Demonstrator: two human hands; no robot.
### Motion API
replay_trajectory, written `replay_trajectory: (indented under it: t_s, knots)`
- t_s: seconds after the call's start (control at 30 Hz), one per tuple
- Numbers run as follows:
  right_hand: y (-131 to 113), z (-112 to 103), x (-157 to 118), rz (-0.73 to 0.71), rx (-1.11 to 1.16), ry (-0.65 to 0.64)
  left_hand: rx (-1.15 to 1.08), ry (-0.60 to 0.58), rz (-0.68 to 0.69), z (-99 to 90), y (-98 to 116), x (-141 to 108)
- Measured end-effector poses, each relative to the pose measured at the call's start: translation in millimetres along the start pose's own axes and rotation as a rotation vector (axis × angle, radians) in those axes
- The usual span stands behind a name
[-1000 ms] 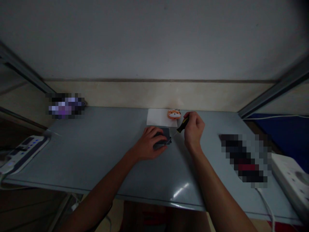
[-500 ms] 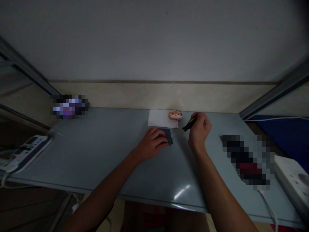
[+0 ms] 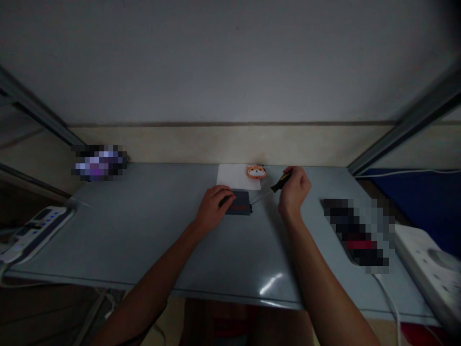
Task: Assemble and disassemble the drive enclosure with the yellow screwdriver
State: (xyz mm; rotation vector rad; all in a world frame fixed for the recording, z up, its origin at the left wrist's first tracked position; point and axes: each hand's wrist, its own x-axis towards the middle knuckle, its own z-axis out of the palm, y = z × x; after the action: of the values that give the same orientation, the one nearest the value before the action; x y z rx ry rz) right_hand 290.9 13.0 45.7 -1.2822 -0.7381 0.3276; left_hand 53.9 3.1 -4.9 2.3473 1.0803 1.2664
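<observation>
Right hand (image 3: pixel 294 193): closed around one black-and-yellow-handled metal screwdriver (image 3: pixel 281 182), tip at right edge of one flat dark-grey rectangular case (image 3: pixel 242 198) on the grey bench (image 3: pixel 144 216). Left hand (image 3: pixel 212 206): bent fingers on case's left end, can't tell if gripping. Beyond: one white paper sheet (image 3: pixel 230 176), one orange-and-white animal-face trinket (image 3: pixel 256 172).

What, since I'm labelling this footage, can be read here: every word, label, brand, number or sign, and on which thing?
No text can be read.
Dark flat case: reddish patch, any print too blurred.
Screwdriver: no lettering discernible.
Left power strip, right socket block: any print too small.
Left pixelated item, right pixelated item: unreadable.
</observation>
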Motion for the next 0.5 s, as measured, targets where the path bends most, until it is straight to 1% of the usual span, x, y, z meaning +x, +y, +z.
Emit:
replay_trajectory:
  t_s: [0.1,0.2,0.33,0.5]
  knots:
    - [-1.6,0.4,-0.2,0.010,0.002,0.003,-0.032,-0.038,-0.050,1.8,-1.5,0.0]
    - [-2.0,0.1,-0.5,0.008,-0.006,0.001,-0.076,-0.045,-0.074,1.1,-0.3,1.4]
    - [-0.8,0.3,-1.2,0.015,0.006,-0.008,-0.123,-0.024,-0.100,0.3,1.0,2.5]
    - [-1.3,2.6,-2.8,0.022,0.000,-0.021,-0.163,-0.005,-0.115,1.5,-2.9,2.0]
